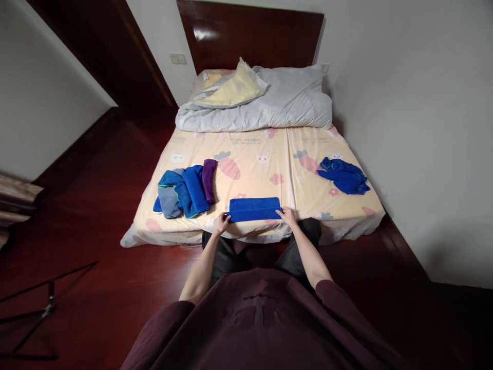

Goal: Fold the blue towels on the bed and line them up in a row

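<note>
A blue towel (254, 209), folded into a long flat strip, lies near the front edge of the bed. My left hand (222, 223) pinches its left end, and my right hand (287, 215) pinches its right end, both at the near side. To the left rests a group of folded or rolled towels: a grey and teal one (169, 192), a blue one (195, 190) and a purple one (209, 180). On the right of the bed sits a crumpled blue towel heap (344, 176).
The bed (262, 177) has a cream sheet with carrot prints. A grey quilt (292, 97) and a yellow cloth (239, 87) lie bunched before the dark wooden headboard (254, 33). A black metal stand (48, 308) is on the red floor at left. A wall runs along the right.
</note>
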{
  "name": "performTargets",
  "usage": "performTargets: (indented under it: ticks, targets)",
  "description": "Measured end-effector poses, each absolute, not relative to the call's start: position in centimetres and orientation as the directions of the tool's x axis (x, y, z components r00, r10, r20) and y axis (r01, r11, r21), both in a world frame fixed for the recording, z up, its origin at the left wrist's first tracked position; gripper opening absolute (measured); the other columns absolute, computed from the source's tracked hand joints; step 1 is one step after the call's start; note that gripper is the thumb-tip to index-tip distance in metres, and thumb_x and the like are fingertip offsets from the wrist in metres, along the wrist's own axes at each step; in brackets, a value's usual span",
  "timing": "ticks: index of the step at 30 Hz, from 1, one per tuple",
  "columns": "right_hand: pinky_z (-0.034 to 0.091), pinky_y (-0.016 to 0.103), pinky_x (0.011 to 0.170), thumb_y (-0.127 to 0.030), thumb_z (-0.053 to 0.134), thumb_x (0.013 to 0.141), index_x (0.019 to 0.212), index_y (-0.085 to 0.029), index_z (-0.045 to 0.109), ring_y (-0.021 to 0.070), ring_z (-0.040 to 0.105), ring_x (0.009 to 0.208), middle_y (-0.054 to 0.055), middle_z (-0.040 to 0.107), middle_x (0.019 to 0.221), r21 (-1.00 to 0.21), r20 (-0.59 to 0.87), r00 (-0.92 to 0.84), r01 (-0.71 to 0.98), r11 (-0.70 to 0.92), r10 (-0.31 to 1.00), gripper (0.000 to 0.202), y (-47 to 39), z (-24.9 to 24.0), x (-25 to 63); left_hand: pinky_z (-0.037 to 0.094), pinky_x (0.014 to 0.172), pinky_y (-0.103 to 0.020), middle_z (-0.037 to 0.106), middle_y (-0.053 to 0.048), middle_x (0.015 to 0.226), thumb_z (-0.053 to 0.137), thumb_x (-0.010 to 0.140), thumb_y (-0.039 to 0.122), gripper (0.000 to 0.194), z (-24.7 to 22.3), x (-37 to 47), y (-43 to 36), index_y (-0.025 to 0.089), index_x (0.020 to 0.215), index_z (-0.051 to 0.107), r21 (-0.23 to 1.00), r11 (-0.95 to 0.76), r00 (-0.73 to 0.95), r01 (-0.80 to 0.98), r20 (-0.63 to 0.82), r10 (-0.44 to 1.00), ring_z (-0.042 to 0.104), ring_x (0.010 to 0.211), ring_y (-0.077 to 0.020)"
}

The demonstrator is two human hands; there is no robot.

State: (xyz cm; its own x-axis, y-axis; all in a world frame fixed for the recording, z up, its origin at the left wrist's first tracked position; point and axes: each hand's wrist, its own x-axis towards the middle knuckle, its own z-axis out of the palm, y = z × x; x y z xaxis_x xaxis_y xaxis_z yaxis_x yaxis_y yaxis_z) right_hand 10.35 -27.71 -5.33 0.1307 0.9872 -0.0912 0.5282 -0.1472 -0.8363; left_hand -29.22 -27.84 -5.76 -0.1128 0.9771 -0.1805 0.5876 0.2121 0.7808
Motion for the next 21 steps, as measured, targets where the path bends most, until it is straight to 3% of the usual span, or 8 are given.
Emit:
performTargets:
  ticks: [8, 15, 21]
  targets:
    - [0.025, 0.024, 0.046, -0.070, 0.075, 0.074, 0.057, -0.025, 0.043, 0.0122, 0.044, 0.050, -0.004, 0.046, 0.049, -0.785, -0.157, 0.158, 0.579, -0.220, 0.975, 0.058, -27.1, -5.0, 10.5, 0.060, 0.094, -0.041, 0.080, -0.015, 0.107, 0.066, 0.093, 0.031, 0.026, -6.7, -29.2, -27.3, 0.016, 0.113, 0.070, 0.764, 0.274, -0.167, 0.584, -0.217, 0.962, 0.077, 0.103, -0.0302]
    - [0.027, 0.022, 0.048, -0.062, 0.077, 0.076, 0.053, -0.023, 0.045, 0.0120, 0.049, 0.052, -0.005, 0.047, 0.048, -0.711, -0.184, 0.194, 0.650, -0.267, 0.964, 0.055, -26.8, -4.6, 10.5, 0.060, 0.090, -0.039, 0.080, -0.014, 0.103, 0.070, 0.091, 0.033, 0.024, -7.0, -29.2, -26.9, 0.018, 0.109, 0.069, 0.762, 0.305, -0.201, 0.571, -0.231, 0.952, 0.078, 0.097, -0.0275]
    - [0.029, 0.023, 0.050, -0.047, 0.081, 0.080, 0.058, -0.022, 0.056, 0.0135, 0.058, 0.058, -0.002, 0.062, 0.057, -0.626, -0.187, 0.225, 0.723, -0.292, 0.956, 0.041, -27.1, -4.1, 10.2, 0.060, 0.090, -0.039, 0.080, -0.013, 0.101, 0.073, 0.086, 0.034, 0.024, -6.7, -29.0, -27.2, 0.019, 0.104, 0.068, 0.774, 0.295, -0.221, 0.560, -0.203, 0.954, 0.078, 0.097, -0.0273]
